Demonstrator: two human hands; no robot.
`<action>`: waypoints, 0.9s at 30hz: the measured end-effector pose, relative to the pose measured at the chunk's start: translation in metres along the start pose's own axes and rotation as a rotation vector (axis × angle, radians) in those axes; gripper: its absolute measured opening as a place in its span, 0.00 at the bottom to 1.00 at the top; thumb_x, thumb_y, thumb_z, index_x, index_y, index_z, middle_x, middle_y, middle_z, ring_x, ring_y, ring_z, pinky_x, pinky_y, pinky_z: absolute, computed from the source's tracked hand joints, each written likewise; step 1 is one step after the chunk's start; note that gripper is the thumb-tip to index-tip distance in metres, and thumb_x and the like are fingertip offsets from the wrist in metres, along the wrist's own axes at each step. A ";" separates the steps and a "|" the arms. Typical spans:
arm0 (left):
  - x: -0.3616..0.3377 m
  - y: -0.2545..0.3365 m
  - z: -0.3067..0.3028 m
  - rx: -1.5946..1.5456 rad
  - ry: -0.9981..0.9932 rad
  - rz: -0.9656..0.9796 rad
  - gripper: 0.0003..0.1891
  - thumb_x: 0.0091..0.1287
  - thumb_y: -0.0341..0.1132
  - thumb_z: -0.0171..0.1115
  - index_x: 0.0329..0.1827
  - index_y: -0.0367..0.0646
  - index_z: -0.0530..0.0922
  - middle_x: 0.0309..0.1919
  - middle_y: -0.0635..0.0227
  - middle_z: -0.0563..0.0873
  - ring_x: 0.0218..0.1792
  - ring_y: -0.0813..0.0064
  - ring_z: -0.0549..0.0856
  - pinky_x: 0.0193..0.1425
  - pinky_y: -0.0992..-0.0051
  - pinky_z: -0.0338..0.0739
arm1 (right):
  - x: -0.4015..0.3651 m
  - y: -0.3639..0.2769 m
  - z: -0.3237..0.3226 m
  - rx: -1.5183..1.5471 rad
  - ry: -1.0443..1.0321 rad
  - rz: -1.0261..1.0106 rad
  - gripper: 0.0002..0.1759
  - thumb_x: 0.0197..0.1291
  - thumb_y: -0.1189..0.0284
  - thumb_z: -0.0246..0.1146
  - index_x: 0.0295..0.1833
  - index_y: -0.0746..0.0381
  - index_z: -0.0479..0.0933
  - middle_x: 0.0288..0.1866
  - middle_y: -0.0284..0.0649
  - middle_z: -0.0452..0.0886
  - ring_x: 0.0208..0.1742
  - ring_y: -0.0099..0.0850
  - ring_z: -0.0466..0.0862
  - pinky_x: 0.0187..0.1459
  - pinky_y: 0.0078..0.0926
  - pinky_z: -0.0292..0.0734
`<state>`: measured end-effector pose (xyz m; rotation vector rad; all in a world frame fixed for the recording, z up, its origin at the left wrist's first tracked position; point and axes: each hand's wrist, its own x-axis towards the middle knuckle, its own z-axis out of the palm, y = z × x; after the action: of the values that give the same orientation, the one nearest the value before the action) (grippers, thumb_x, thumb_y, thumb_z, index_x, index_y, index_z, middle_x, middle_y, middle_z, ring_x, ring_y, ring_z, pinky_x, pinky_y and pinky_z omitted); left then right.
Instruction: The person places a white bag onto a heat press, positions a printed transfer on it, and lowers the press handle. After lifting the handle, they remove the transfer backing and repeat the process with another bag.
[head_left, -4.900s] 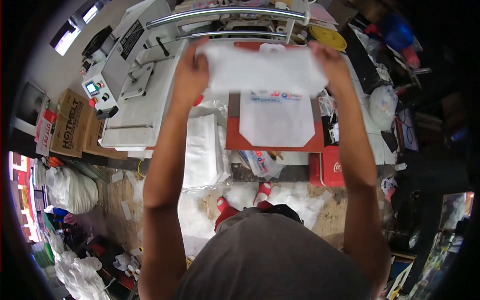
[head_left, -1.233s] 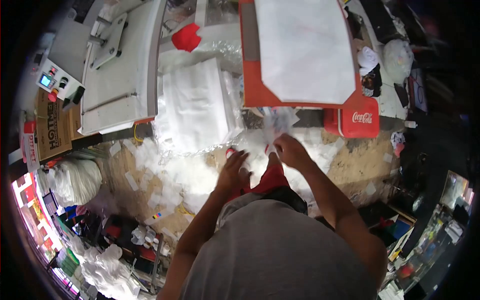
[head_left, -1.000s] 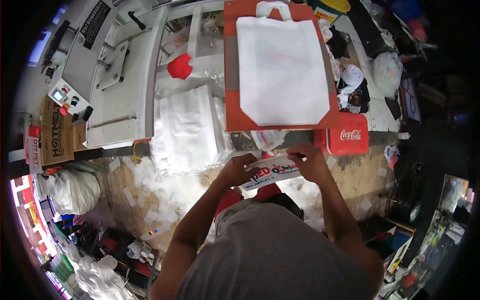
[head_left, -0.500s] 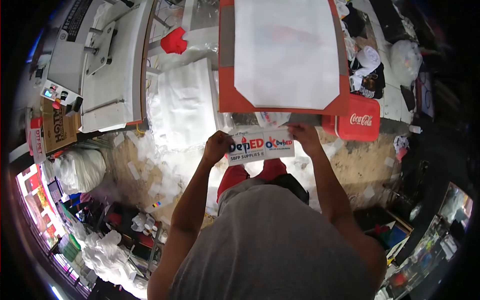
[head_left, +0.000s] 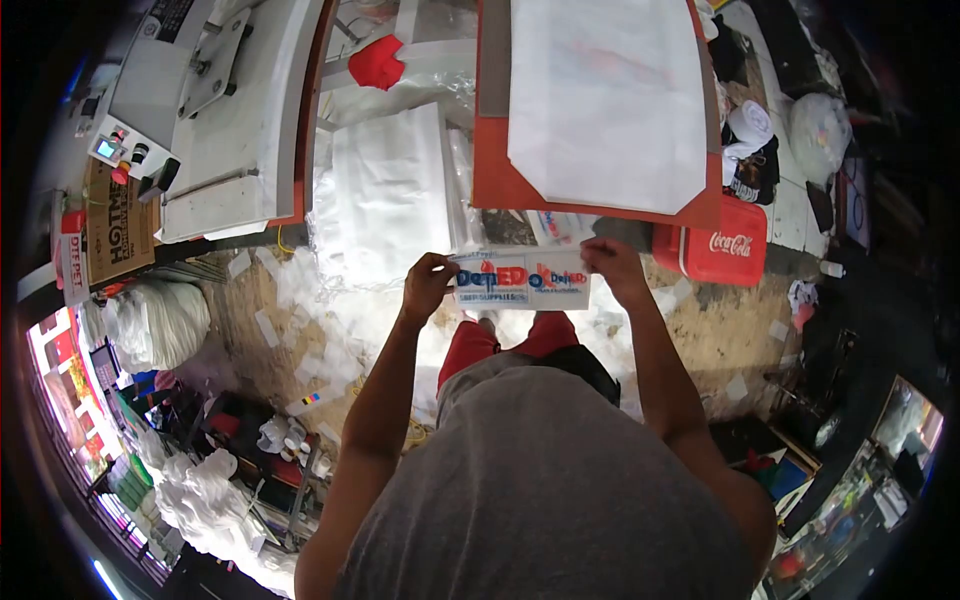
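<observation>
Stretched between my hands is a white printed transfer sheet (head_left: 522,282) with blue and red DepED lettering. My left hand (head_left: 430,285) pinches its left edge. My right hand (head_left: 612,268) has its fingers closed on the upper right corner. The sheet hangs over the floor in front of my legs, just short of the red-edged press bed (head_left: 712,205). On that bed lies a large white sheet (head_left: 605,110) with a faint reddish mark. Another printed sheet (head_left: 560,226) shows partly beneath the bed's front edge.
A stack of white bags (head_left: 390,180) lies left of the bed, with a red cloth (head_left: 377,62) behind it. A second white platen (head_left: 230,130) stands further left. At the right is a red Coca-Cola box (head_left: 720,243). White scraps litter the floor (head_left: 705,330).
The view has turned slightly, so the bed and bags sit further right. The sheet has moved up a little and its print looks more blurred. Both hands keep hold of it.
</observation>
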<state>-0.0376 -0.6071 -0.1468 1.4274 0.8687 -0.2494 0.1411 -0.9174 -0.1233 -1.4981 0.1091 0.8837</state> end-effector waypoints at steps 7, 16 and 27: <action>-0.001 -0.021 0.000 -0.017 0.105 0.063 0.12 0.69 0.32 0.62 0.51 0.36 0.75 0.36 0.65 0.84 0.38 0.77 0.85 0.38 0.73 0.86 | 0.037 0.032 0.018 -0.108 0.010 0.031 0.12 0.60 0.73 0.67 0.47 0.69 0.81 0.35 0.37 0.84 0.35 0.22 0.81 0.38 0.22 0.79; -0.002 -0.012 0.005 -0.310 -0.042 -0.076 0.15 0.71 0.31 0.62 0.58 0.39 0.73 0.38 0.63 0.85 0.40 0.73 0.87 0.42 0.68 0.87 | 0.033 0.028 0.025 -0.566 0.243 -0.416 0.07 0.60 0.77 0.64 0.44 0.63 0.80 0.33 0.39 0.85 0.34 0.24 0.84 0.37 0.25 0.78; -0.005 -0.020 0.013 0.147 0.066 -0.029 0.18 0.68 0.30 0.62 0.60 0.40 0.72 0.38 0.59 0.85 0.37 0.72 0.86 0.41 0.70 0.86 | 0.039 0.038 0.017 -0.573 0.142 -0.263 0.06 0.65 0.74 0.61 0.45 0.62 0.79 0.30 0.41 0.85 0.33 0.27 0.85 0.36 0.28 0.79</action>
<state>-0.0496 -0.6241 -0.1599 1.5678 0.9409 -0.2947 0.1394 -0.8920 -0.1741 -2.0522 -0.2543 0.6172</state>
